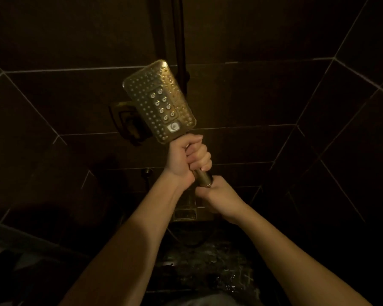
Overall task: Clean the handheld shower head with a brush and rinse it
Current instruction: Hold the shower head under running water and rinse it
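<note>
A gold rectangular handheld shower head (158, 100) is held upright in the middle of the view, its nozzle face turned toward me. My left hand (187, 157) grips the upper part of its handle, fingers curled round it. My right hand (217, 195) grips the bottom end of the handle (205, 178), where the hose joins; the fingers are hidden behind it. No brush is in view.
Dark tiled walls surround the shower corner. A vertical riser pipe (179, 40) runs up behind the head. A gold wall bracket (124, 120) sits to its left. A mixer fitting (185, 214) and a dark hose (195, 241) lie below my hands. The wet floor (208, 268) glints.
</note>
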A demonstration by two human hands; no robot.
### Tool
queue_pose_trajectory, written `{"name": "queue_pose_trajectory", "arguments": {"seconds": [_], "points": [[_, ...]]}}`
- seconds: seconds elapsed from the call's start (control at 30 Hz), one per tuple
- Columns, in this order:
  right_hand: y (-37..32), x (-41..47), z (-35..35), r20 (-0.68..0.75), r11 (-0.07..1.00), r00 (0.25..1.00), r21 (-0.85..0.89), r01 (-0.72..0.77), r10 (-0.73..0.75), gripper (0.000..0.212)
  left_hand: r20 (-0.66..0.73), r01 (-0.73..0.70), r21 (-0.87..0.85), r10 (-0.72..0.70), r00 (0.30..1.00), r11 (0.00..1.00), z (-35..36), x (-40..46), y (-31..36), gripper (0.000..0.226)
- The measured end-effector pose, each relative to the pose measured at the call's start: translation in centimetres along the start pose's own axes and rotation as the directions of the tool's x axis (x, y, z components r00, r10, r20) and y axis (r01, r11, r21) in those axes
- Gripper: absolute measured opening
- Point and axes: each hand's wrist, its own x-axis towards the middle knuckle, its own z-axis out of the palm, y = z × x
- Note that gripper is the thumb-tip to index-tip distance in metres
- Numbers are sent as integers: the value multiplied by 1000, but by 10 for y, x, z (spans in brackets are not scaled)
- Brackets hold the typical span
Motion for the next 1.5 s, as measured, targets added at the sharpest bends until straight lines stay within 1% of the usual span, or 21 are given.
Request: {"name": "queue_pose_trajectory", "arguments": {"seconds": [0.1, 0.17, 0.23, 0.3, 0.4, 0.47, 0.5, 0.57, 0.63, 0.73, 0.83, 0.9, 0.93, 1.0, 1.07, 1.1, 1.17, 1.23, 1.3, 1.4, 1.5], "points": [[11, 3, 5, -167, 982, 978, -162, 98, -125, 18, -314, -46, 79, 69, 947, 996, 12, -2, -13, 46], [19, 2, 11, -206, 973, 960, -175, 151, -187, 18, -446, -81, 153, 142, 883, 985, 19, -4, -21, 40], [21, -1, 12, -201, 966, 950, -158, 207, -237, 24, -475, -112, 216, 205, 856, 970, 23, -6, -27, 35], [17, -4, 8, -147, 959, 949, -101, 266, -279, 28, -445, -95, 281, 217, 869, 955, 25, -6, -27, 33], [2, -6, 1, -19, 980, 980, 16, 200, -199, 20, -319, -19, 334, 132, 938, 942, 25, -5, -13, 26], [-7, -7, -5, 113, 991, 991, 125, 54, -68, 16, -129, 20, 309, 21, 991, 951, 22, -4, 3, 22], [-11, -7, -7, 199, 980, 980, 200, -21, -20, 21, -8, 32, 288, -31, 999, 957, 20, -5, 11, 20], [-18, -10, -10, 374, 924, 927, 339, -176, 39, 34, 201, 37, 222, -82, 976, 974, 15, -5, 23, 14], [-23, -12, -9, 496, 884, 867, 378, -275, 58, 37, 328, 41, 147, -88, 941, 988, 12, -4, 28, 18], [-30, -12, -6, 582, 894, 809, 318, -316, 79, 36, 472, 46, 0, -41, 881, 999, 10, -2, 24, 21], [-35, -12, -6, 640, 909, 761, 251, -331, 100, 38, 569, 169, -151, -55, 821, 974, 9, 0, 23, 33], [-35, -10, -5, 554, 933, 823, 217, -287, 124, 33, 491, 178, -114, -101, 865, 977, 9, 3, 23, 45], [-34, -8, -4, 437, 962, 891, 169, -214, 121, 30, 373, 140, -62, -107, 921, 988, 10, 4, 23, 49], [-29, -4, -3, 133, 999, 990, -29, -34, 37, 19, 14, 23, 17, -23, 1000, 1000, 17, 2, 20, 52], [-24, 2, -2, -61, 976, 993, -202, 84, -98, 16, -325, -110, 3, 105, 940, 994, 24, 0, 11, 51], [-20, 4, -1, -115, 964, 984, -247, 100, -132, 19, -435, -156, -4, 139, 890, 988, 26, -1, 6, 51], [-12, 7, 3, -192, 954, 972, -289, 75, -135, 21, -559, -198, 35, 183, 809, 980, 32, -3, -2, 51], [-4, 7, 9, -218, 949, 966, -307, 68, -140, 16, -599, -205, 80, 212, 772, 975, 32, -4, -7, 47], [0, 7, 10, -186, 958, 969, -265, 111, -164, 11, -595, -193, 108, 219, 773, 975, 30, -4, -9, 39], [-9, 3, 4, -49, 972, 982, -155, 174, -184, 16, -495, -144, 119, 184, 849, 982, 24, -6, -6, 30], [-23, -1, -8, 148, 999, 988, 6, 41, -42, 15, -268, -116, 82, 134, 954, 990, 15, -8, 6, 21]]}}
